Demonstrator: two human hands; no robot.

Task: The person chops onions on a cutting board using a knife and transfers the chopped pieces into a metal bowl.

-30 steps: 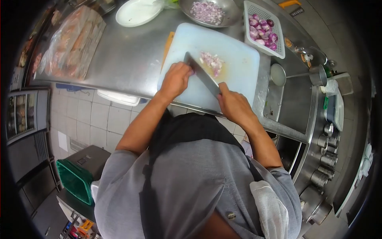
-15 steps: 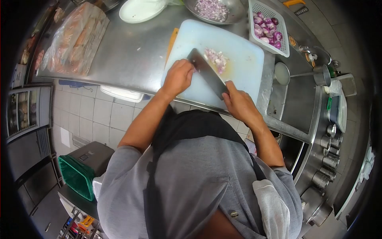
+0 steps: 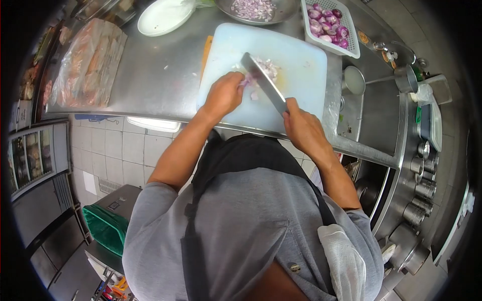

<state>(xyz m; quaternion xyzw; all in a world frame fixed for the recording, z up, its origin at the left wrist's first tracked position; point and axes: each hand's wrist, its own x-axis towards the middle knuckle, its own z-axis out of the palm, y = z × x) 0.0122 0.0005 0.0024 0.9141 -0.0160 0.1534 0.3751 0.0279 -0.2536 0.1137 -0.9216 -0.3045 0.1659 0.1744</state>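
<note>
My right hand [image 3: 304, 128] is wrapped round the handle of a cleaver [image 3: 264, 80]. Its broad blade slants up and left over a white cutting board [image 3: 302, 75]. On the board's left side, my left hand [image 3: 225, 95] has its fingers curled on a piece of purple onion [image 3: 247, 80], partly hidden by the fingers. The blade is close to those fingertips; whether it touches the onion I cannot tell. Chopped onion [image 3: 271, 69] lies behind the blade, with a small loose piece [image 3: 254, 95] in front of it.
A metal pan [image 3: 286, 14] of chopped onion stands behind the board. Peeled purple onions [image 3: 329, 25] fill a white basket [image 3: 355, 46] at the back right. A white plate [image 3: 163, 20] and a plastic-wrapped bundle [image 3: 90, 65] are leftward. A sink [image 3: 374, 118] lies to the right.
The cleaver's blade has tilted and lifted off the chopped onion. A purple onion piece now shows more clearly at my left fingertips. The whole view has shifted slightly.
</note>
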